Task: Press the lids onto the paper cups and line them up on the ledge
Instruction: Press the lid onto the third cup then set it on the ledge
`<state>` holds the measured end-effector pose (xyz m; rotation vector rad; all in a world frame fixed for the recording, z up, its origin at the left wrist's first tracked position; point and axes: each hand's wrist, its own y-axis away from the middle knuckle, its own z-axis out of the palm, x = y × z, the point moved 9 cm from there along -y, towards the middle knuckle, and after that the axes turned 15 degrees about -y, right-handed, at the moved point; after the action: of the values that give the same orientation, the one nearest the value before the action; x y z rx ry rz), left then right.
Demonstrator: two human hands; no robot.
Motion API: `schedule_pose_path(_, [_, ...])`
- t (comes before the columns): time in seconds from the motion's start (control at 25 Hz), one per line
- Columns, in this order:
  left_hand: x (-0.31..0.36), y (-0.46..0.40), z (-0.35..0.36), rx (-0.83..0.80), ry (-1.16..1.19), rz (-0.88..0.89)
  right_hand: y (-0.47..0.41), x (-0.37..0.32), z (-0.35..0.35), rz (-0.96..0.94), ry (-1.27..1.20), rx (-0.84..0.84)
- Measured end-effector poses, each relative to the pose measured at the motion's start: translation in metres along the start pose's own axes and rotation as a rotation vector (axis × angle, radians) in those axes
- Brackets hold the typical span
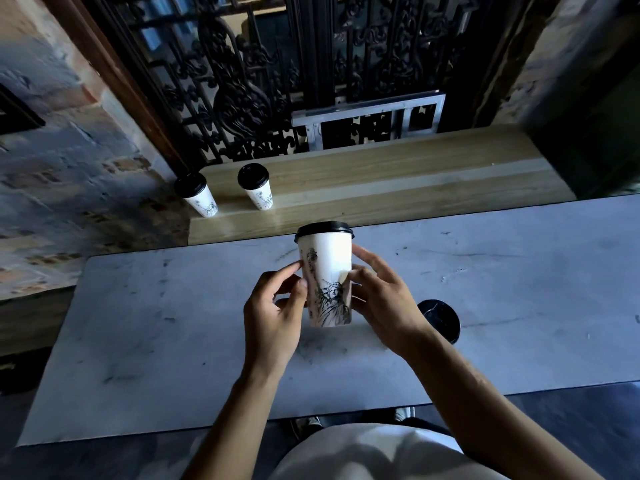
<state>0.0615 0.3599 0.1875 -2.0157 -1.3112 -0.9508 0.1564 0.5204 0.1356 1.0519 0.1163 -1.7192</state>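
A white paper cup [327,268] with a black ink drawing and a black lid [323,230] on top is held upright over the marble table. My left hand [273,313] grips its left side with thumb and fingers. My right hand [384,306] grips its right side. Two lidded cups [197,195] [257,187] stand at the left end of the wooden ledge [398,181]. Another black lid [441,320] shows on the table just behind my right wrist, what is under it being hidden.
The grey marble table [173,323] runs across in front of me. Behind the ledge stands a black ornate iron grille [259,81] with a metal frame [370,116] leaning on it. A rough brick wall [52,168] rises at the left.
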Motion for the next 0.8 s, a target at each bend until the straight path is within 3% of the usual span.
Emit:
schedule_pose_path(0.32, [0.008, 0.004, 0.003, 0.031, 0.092, -0.066, 0.002, -0.010, 0.009, -0.033, 0.093, -0.171])
schedule_pose_path(0.8, [0.006, 0.014, 0.024, -0.102, 0.210, -0.097, 0.003, -0.010, -0.002, 0.086, 0.082, -0.094])
